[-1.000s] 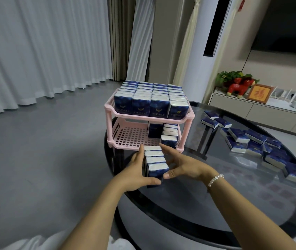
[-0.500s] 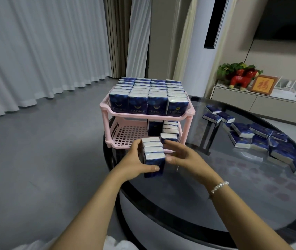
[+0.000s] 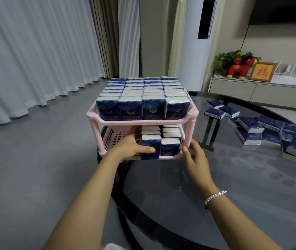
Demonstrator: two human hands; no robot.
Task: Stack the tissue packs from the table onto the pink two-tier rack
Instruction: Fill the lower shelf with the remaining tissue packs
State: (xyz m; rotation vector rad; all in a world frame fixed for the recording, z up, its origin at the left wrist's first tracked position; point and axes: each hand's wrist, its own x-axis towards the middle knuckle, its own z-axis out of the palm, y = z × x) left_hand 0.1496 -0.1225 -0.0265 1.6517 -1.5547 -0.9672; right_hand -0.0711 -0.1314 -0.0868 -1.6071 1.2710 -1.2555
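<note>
Holding a row of tissue packs (image 3: pixel 150 147) on the lower tier of the pink rack (image 3: pixel 144 121) at the centre of the frame, the left hand (image 3: pixel 132 147) grips its side, the right hand (image 3: pixel 194 156) is loosely open just beside the rack post, and loose packs (image 3: pixel 269 131) lie on the counter (image 3: pixel 233 186) at right.

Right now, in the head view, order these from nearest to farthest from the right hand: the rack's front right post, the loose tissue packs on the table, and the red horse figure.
From the right hand:
1. Front right post of the pink rack, just beside the fingertips.
2. Loose tissue packs, on the glass table's right side.
3. Red horse figure, on the back cabinet.
</note>
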